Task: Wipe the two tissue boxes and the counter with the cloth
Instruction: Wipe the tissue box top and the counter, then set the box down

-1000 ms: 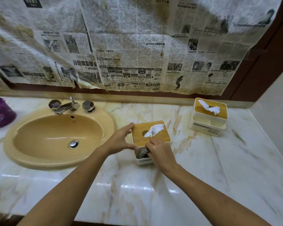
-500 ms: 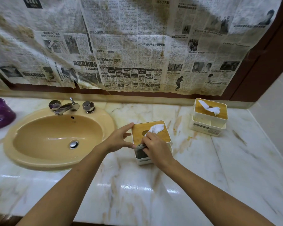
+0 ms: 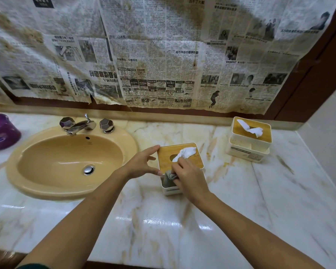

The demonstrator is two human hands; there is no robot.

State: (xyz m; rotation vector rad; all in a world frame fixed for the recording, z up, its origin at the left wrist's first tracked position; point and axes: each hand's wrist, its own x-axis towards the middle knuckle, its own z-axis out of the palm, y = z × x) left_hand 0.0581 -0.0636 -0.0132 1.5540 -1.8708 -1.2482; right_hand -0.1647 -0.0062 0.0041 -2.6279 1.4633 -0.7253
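Observation:
A white tissue box with a wooden lid stands on the marble counter just right of the sink. My left hand holds its left side, thumb and forefinger spread along the lid's edge. My right hand grips a small grey cloth and presses it against the box's front face. A white tissue sticks out of the lid. A second tissue box with a wooden lid stands at the back right, apart from both hands.
A yellow sink with a chrome tap fills the counter's left half. A purple tub sits at the far left edge. Stained newspaper covers the wall behind. A tiled side wall closes the right.
My right hand with the cloth has slid up the box's front face toward the lid. My left hand keeps its hold on the box's left side.

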